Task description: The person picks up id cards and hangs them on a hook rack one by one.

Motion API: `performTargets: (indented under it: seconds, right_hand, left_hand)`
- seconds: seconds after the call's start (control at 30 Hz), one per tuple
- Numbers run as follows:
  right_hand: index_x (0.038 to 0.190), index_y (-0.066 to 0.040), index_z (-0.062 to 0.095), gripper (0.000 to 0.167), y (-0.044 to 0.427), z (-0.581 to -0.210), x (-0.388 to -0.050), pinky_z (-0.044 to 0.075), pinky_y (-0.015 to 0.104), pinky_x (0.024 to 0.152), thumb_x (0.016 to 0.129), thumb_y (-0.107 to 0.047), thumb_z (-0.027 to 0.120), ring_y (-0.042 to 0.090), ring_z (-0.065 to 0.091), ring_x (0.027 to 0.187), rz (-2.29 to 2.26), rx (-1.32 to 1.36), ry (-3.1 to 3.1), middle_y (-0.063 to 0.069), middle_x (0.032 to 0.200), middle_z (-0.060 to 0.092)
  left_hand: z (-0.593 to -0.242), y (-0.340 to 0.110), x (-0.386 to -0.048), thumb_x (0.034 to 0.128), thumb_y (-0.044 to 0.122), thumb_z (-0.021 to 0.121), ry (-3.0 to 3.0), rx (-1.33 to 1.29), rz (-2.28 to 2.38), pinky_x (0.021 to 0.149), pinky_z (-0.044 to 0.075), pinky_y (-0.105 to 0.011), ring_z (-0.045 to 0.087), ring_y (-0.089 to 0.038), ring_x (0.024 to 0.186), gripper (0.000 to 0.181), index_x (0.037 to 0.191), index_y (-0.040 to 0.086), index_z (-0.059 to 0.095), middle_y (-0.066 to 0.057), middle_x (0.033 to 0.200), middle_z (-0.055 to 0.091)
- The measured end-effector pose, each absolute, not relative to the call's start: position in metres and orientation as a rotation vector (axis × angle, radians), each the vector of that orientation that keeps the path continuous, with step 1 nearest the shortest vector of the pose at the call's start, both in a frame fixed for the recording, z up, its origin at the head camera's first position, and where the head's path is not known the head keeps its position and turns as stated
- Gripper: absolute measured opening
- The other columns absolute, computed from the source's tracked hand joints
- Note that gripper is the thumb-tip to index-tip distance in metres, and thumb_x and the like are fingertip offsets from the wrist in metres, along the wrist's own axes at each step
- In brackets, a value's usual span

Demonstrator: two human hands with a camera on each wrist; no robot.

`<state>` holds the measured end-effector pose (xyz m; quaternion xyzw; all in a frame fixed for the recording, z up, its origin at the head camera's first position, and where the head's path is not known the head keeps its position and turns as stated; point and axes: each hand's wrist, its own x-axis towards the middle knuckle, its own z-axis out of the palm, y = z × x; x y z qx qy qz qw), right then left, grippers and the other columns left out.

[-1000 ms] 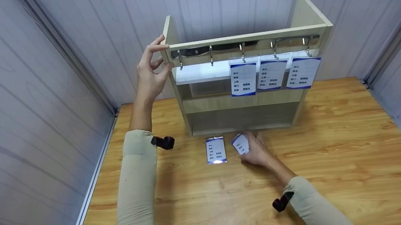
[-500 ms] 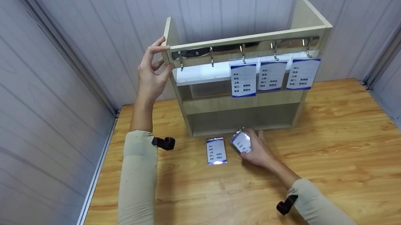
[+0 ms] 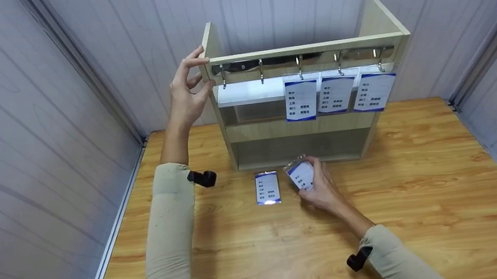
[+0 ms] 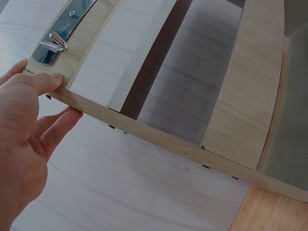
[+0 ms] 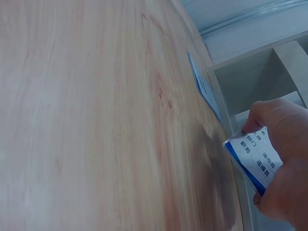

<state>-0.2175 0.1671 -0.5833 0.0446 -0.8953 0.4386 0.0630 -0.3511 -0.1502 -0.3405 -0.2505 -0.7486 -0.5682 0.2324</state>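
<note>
Pinching a card (image 3: 300, 174), the right fingers (image 3: 316, 166) have raised it; the left fingers (image 3: 195, 62) grip the shelf (image 3: 275, 129).

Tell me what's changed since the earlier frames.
The right hand has tipped its held card up a little, the top edge rising toward the shelf; more of its face shows. Nothing was newly gripped or released. Unchanged: the left hand gripping the shelf's side, the flat card, the three hanging cards.
</note>
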Motion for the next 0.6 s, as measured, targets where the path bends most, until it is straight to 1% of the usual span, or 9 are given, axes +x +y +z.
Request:
performTargets:
  seconds: [0.17,0.33,0.6]
  right_hand:
    - [0.160,-0.007,0.037,0.095,0.1669,-0.5852,-0.2161,0.056,0.064,0.115,0.076,0.000,0.082,0.045,0.059,0.128,1.365,0.203,-2.653,0.030,0.150,0.053]
    - [0.158,-0.005,0.037,0.094,0.1646,-0.5846,-0.2143,0.057,0.063,0.114,0.076,0.001,0.082,0.045,0.059,0.127,1.374,0.248,-2.598,0.030,0.151,0.053]
    - [0.159,-0.006,0.035,0.092,0.1584,-0.5780,-0.2109,0.061,0.058,0.107,0.080,0.002,0.081,0.044,0.059,0.126,1.383,0.276,-2.530,0.030,0.154,0.050]
  left_hand:
    - [-0.3405,-0.1504,-0.3507,0.0988,-0.011,0.071,-2.067,-0.684,-1.549,0.127,0.058,-0.052,0.052,-0.029,0.163,0.041,0.138,0.000,0.065,-0.012,0.174,0.055]
    - [-0.3407,-0.1495,-0.3516,0.0984,-0.011,0.071,-2.057,-0.687,-1.559,0.127,0.058,-0.051,0.053,-0.029,0.162,0.040,0.137,0.000,0.065,-0.012,0.174,0.055]
    - [-0.3411,-0.1501,-0.3516,0.0978,-0.012,0.071,-2.038,-0.691,-1.577,0.127,0.058,-0.052,0.053,-0.030,0.163,0.041,0.136,-0.001,0.065,-0.012,0.174,0.056]
